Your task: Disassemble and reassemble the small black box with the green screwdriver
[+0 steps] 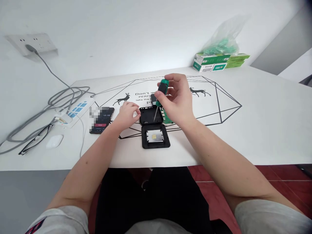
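My right hand [179, 97] is closed round the green-and-black handle of a screwdriver [162, 88]. Its shaft slants down into an open black plastic case [146, 115], with the tip near the case's inner floor. At the left edge of that case, my left hand [128, 114] has its fingers curled, thumb and fingertips against the rim. A green circuit board [168, 117] lies to the right, partly under my right hand. Just in front sits a black square cover [143, 141] bearing a silver metal plate [159, 136]. Behind the case, a small dark block [153, 99] is partly hidden by the screwdriver.
Left of my hands are a phone [104, 118], a white power strip [78, 112] with grey cable, glasses [36, 141] and a white earbud case [55, 141]. Green-and-white boxes [211, 61] topped by a clear plastic bag [223, 39] stand at the back right of the white table [263, 130].
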`<state>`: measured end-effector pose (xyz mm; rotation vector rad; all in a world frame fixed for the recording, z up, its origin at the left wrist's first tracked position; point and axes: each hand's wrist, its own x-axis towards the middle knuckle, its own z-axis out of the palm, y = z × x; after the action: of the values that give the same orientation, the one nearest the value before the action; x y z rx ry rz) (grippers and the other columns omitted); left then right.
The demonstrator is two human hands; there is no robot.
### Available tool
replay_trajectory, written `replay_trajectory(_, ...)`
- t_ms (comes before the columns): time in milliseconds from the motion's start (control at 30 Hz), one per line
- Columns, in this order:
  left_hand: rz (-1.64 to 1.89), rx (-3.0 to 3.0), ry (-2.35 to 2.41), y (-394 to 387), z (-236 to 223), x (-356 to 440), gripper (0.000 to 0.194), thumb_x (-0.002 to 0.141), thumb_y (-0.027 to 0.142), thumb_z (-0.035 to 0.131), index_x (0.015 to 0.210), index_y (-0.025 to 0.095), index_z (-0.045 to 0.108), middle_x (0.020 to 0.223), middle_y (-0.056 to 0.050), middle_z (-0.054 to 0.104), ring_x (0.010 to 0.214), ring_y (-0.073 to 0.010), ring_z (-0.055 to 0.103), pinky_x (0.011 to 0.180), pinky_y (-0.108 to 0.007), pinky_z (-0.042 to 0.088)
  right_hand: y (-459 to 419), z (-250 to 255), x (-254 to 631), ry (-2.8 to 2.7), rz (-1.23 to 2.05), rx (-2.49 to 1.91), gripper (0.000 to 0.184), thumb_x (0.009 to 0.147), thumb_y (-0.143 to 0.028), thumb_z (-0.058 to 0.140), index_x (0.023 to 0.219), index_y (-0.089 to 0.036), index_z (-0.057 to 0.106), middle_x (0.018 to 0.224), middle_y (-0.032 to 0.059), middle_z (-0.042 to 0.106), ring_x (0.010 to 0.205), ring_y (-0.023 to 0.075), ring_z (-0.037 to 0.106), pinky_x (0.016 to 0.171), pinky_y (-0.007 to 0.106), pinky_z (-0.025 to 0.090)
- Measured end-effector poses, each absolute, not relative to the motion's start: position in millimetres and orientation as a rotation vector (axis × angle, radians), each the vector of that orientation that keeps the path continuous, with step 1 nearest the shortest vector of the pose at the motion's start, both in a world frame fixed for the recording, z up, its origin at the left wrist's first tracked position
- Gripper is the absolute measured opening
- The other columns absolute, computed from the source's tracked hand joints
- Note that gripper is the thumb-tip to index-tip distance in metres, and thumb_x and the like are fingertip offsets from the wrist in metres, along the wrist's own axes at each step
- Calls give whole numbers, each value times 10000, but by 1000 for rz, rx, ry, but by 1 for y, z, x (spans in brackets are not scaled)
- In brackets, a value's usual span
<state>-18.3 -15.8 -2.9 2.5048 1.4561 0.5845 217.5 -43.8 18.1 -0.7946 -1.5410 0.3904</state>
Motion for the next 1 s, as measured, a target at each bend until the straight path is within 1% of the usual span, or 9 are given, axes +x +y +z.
replay_trajectory(133,529,2476,1734,-2,-16,-25,112,932,247,669,919,241,780,1333,-125,723,1398,-417,485,1200,-657,390,-43,18,220,-1593,388,-859,435,955,-367,720,1369,-324,590,1180,45,747,867,210,729,802,436,671)
replay_trajectory(267,574,2455,1818,-1,-17,-29,186,932,267,662,1067,254,789,1331,-141,718,1390,-437,476,1186,-698,380,-44,19,220,-1673,325,-867,397,928,-361,721,1299,-297,595,1128,49,747,802,205,703,793,446,655)
replay_trajectory(367,614,2477,1636,-10,-9,-27,258,978,342,644,1192,261,764,1423,-124,674,1439,-396,458,1240,-656,364,-44,21,222,-1736,263,-869,379,919,-353,714,1268,-284,584,1100,48,736,769,198,679,798,449,641)
replay_trajectory(433,552,2524,1309,-20,-3,-22,309,982,445,685,1232,275,747,1520,-100,619,1495,-360,420,1293,-607,341,-45,21,224,-1770,245,-871,371,914,-333,698,1260,-279,574,1076,38,721,758,192,662,791,439,629)
replay_trajectory(500,418,2506,1063,-29,2,-17,374,892,548,812,1157,290,753,1563,-78,590,1540,-365,369,1303,-591,349,-47,22,225,-1798,243,-872,365,910,-309,677,1256,-279,564,1031,21,703,746,185,644,777,425,617)
replay_trajectory(567,327,2472,977,-37,6,-11,449,802,579,902,1090,275,740,1559,-94,584,1542,-382,358,1278,-592,393,-48,22,225,-1828,246,-871,363,903,-290,660,1250,-282,553,984,6,687,732,182,627,761,413,606)
replay_trajectory(733,244,2455,978,-48,10,-3,675,668,579,1000,1172,252,693,1538,-141,568,1531,-431,363,1240,-618,431,-52,24,222,-1881,227,-871,339,876,-264,647,1194,-280,530,958,4,666,744,189,620,738,408,586)
replay_trajectory(900,146,2484,952,-52,8,0,530,685,609,982,939,250,685,1515,-123,565,1548,-465,333,1239,-639,416,-53,23,222,-1900,207,-890,326,858,-249,645,1158,-278,523,947,5,662,724,185,609,710,401,567)
replay_trajectory(1000,123,2486,963,-54,7,2,499,697,591,971,874,242,661,1478,-124,585,1538,-465,346,1230,-628,429,-52,22,222,-1921,209,-893,324,862,-263,656,1160,-269,529,965,17,680,739,190,621,718,403,568)
